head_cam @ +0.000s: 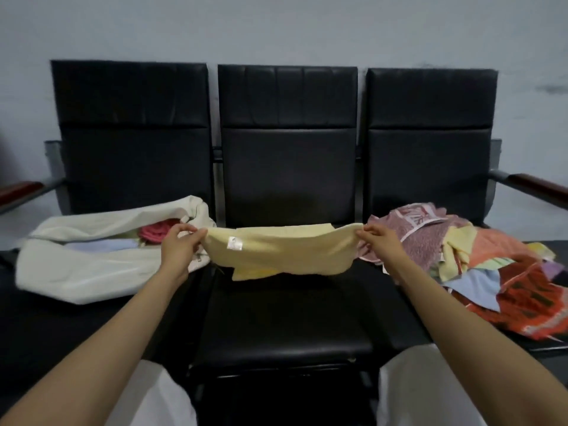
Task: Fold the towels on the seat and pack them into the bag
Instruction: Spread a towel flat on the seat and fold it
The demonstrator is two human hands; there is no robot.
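While pinching yellow towel (pixel 276 253) at opposite ends with left hand (pixel 179 244) and right hand (pixel 378 238), note sag at centre: soft, light, limp; probably best taken by corners

yellow towel (pixel 281 250) — pinched taut, both hands

The bag (pixel 92 272) covers most of what lies in it: only a bit of a pink towel (pixel 155 233) and a strip of a pale blue towel (pixel 101 245) show at its mouth. The label (pixel 234 243) on the yellow towel (pixel 276 250) is too small to read. That towel's two top corners are hidden inside the pinch of the left hand (pixel 179 244) and the right hand (pixel 379 241). In the pile of towels (pixel 491 265) the lower ones are buried, and the picture's right edge cuts the pile off. The left armrest (pixel 18 190) and the right armrest (pixel 541 186) run out of the picture.
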